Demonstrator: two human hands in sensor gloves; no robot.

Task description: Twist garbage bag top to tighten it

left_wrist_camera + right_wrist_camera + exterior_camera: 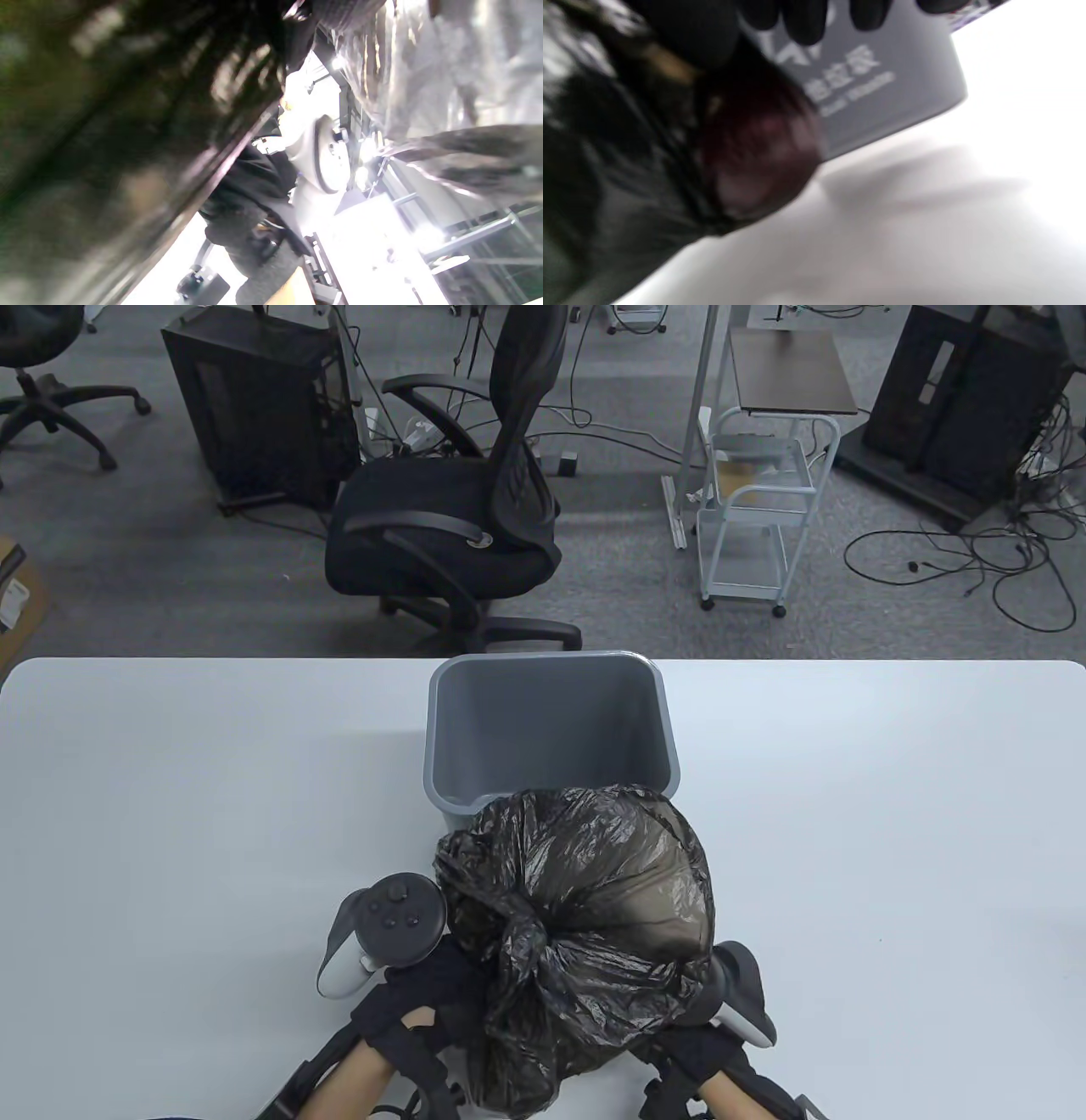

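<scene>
A black garbage bag (585, 891) lies on the white table (170, 814) in front of a grey bin (551, 721). Its top is gathered into a crumpled neck (526, 959), and the loose end flares toward the near edge. My left hand (433, 993) grips the neck from the left, its fingers partly hidden by plastic. The bag fills the blurred left wrist view (106, 127). My right hand (700, 1056) is against the bag's lower right, mostly hidden under it. In the right wrist view the fingertips (806, 21) hang over the bin (882, 76), with the bag (649, 169) on the left.
The bin stands upright at the table's far edge, touching the bag. Beyond the table are a black office chair (458, 509), a white cart (755, 509) and cables on the floor. Bare tabletop lies to the left and right of the bag.
</scene>
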